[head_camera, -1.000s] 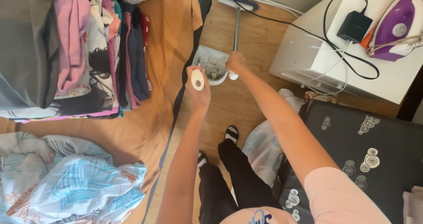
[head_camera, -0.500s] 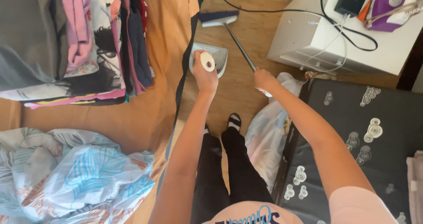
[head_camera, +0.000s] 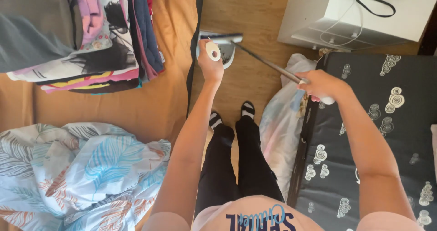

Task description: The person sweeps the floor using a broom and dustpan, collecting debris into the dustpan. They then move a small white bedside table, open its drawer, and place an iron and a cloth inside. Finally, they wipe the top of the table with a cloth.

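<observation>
My left hand grips the white handle of a grey dustpan held low over the wooden floor, close to the side of the orange-covered bed. My right hand is closed around the metal pole of a broom. The pole slants up-left and the broom's dark head lies at the dustpan's far edge. My legs in black trousers and striped socks stand just below the dustpan.
Folded clothes are stacked on the bed, with a leaf-print sheet crumpled nearer me. A white cabinet with cables stands at the far right. A dark patterned mattress and a plastic bag lie at right.
My right hand has drawn back toward me along the pole, pulling the broom head in against the dustpan. The view has tilted down, so the cabinet sits higher in frame.
</observation>
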